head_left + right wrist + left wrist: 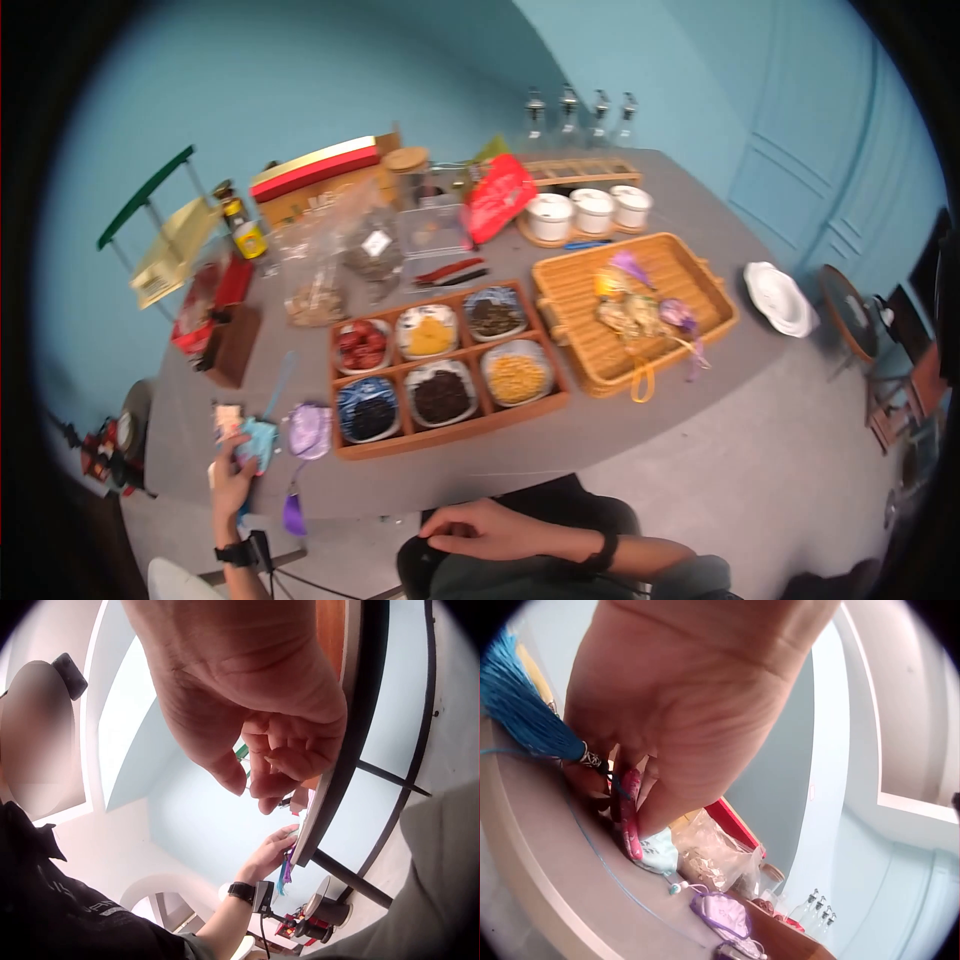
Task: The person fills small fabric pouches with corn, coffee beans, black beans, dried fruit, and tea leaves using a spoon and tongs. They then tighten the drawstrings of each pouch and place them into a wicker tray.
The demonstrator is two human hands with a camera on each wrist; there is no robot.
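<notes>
At the table's left front corner, my left hand (232, 480) lies over small pouches, by a light blue pouch (258, 445). In the left wrist view, the fingers and thumb of my left hand (682, 705) pinch a pink-edged pouch (631, 825); a blue tassel (525, 686) hangs beside the palm. A lilac pouch (309, 431) with a purple tassel (294, 514) lies to the right of that hand, the tassel over the table edge. My right hand (485, 530) is held above the lap, fingers loosely curled around nothing, also seen in the right wrist view.
A wooden divided tray (450, 437) holds several bowls of dried ingredients. Right of it stands a wicker basket (600, 380) with pouches inside. Behind are plastic bags (310, 265), a red packet (500, 198) and white lidded jars (550, 217). White bowls (780, 300) sit at the right edge.
</notes>
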